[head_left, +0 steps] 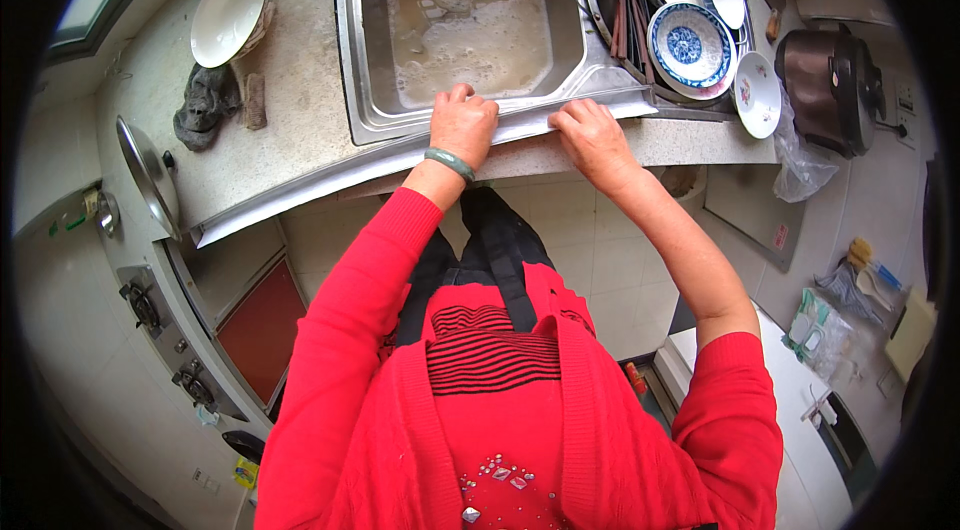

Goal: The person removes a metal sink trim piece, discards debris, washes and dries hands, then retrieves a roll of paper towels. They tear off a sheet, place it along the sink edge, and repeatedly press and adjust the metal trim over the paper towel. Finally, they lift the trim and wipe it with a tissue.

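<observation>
A long pale silvery strip [318, 186] runs along the front edge of the counter, past the sink. My left hand [463, 130], with a green bangle at its wrist, has its fingers curled over the strip in front of the sink. To its right, my right hand [596, 142] pinches the strip's upper edge near its right end. Beyond both hands is the steel sink [352, 50], with cloudy water [470, 55] in its basin. Whether the strip is stuck down or loose under my fingers cannot be made out.
A white bowl [228, 15], a dark wet cloth [207, 107] and a pot lid [148, 175] are on the left. Blue-and-white dishes [688, 45] and chopsticks [622, 20] fill a round basin at right, beside a brown electric cooker [822, 85]. A gas hob [165, 340] is at lower left.
</observation>
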`<state>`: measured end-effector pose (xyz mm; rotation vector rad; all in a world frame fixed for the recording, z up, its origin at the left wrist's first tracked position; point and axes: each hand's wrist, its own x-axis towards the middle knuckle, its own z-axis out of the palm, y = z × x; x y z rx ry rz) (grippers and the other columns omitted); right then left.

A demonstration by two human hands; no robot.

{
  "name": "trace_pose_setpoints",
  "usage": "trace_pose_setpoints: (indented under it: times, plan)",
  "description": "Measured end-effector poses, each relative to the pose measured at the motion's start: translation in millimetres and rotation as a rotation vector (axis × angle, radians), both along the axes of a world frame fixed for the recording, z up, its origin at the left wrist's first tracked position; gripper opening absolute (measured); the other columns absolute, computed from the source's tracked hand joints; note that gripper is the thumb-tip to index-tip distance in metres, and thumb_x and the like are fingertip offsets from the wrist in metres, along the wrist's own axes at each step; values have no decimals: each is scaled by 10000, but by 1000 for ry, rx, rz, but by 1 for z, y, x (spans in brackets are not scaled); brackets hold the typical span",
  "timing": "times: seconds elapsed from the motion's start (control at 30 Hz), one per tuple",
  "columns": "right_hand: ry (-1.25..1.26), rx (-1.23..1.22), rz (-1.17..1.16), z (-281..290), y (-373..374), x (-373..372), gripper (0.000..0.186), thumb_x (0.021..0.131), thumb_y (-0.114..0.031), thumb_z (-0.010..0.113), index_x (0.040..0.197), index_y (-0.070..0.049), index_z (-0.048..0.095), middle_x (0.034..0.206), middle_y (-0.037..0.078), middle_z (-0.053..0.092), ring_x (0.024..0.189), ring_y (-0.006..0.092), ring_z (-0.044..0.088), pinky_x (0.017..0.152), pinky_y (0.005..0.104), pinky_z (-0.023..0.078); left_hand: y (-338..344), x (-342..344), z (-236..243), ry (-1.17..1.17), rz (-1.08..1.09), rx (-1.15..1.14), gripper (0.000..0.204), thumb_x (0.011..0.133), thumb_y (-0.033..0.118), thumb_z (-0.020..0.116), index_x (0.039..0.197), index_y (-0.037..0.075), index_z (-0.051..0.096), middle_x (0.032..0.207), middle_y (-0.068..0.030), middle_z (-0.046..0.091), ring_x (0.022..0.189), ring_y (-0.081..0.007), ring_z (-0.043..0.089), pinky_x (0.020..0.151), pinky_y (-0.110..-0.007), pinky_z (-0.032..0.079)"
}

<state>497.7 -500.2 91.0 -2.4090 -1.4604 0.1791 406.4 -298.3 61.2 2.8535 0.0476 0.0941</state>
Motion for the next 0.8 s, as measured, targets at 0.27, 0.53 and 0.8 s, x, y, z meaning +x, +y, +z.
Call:
trace_pose_setpoints:
  times: [0.27, 0.53, 0.8]
  plan:
    - [112, 60, 79, 1, 21, -25, 347, 717, -94, 651, 1050, -65, 558, 1053, 83, 573, 1015, 259, 529, 870, 379, 403, 0, 0, -2, -12, 4, -17, 67, 736, 186, 623, 746, 126, 651, 751, -13, 628, 939, -234, 533, 787, -381, 398]
    - [104, 62, 73, 13, 19, -27, 374, 718, -113, 666, 1071, -62, 553, 1087, 90, 571, 1042, 260, 521, 886, 385, 396, -4, -1, -2, 1, 38, 6, 83, 748, 195, 611, 718, 122, 639, 743, -12, 632, 931, -225, 533, 779, -380, 398]
    - [95, -25, 56, 9, 23, -28, 441, 709, -193, 698, 1101, -62, 546, 1087, 83, 575, 1028, 250, 526, 867, 381, 400, 1, 2, 3, 89, 0, -36, 82, 753, 192, 611, 744, 118, 646, 777, -14, 636, 919, -223, 538, 773, -386, 403]
